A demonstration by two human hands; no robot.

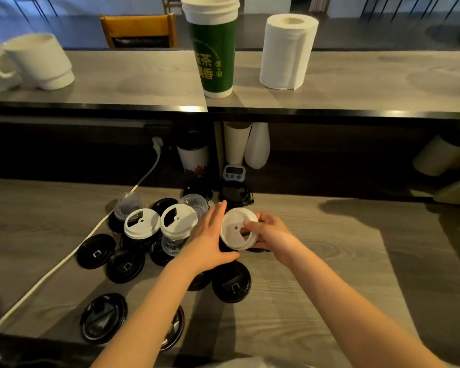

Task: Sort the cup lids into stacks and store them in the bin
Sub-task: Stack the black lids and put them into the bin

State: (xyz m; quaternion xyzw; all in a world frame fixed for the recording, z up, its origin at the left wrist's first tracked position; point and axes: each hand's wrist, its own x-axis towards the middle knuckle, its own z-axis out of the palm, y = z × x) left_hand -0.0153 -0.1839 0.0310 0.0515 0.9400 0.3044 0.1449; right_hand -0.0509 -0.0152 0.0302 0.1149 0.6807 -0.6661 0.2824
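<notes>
The right hand grips a white lid. Its thumb lies across the top and its fingers curl under the far rim, so the lid tilts up toward the camera, probably to check its type before stacking. The left hand lies with straight fingers along the lid's other edge, apparently touching and steadying it, and grasps nothing.

Just left of the left hand, two more white lids sit on top of the heap, the nearer one on what looks like a clear stack. They seem the likely partners for the held lid. Clear lids lie just beyond the left fingertips. Black lids are scattered loose on the desk, left of and below both hands, and one lies directly under the wrists.

Sorting looks barely begun. I can't pick out a bin anywhere. A white cable runs past the heap, well left of the hands, and could snag sliding lids.
</notes>
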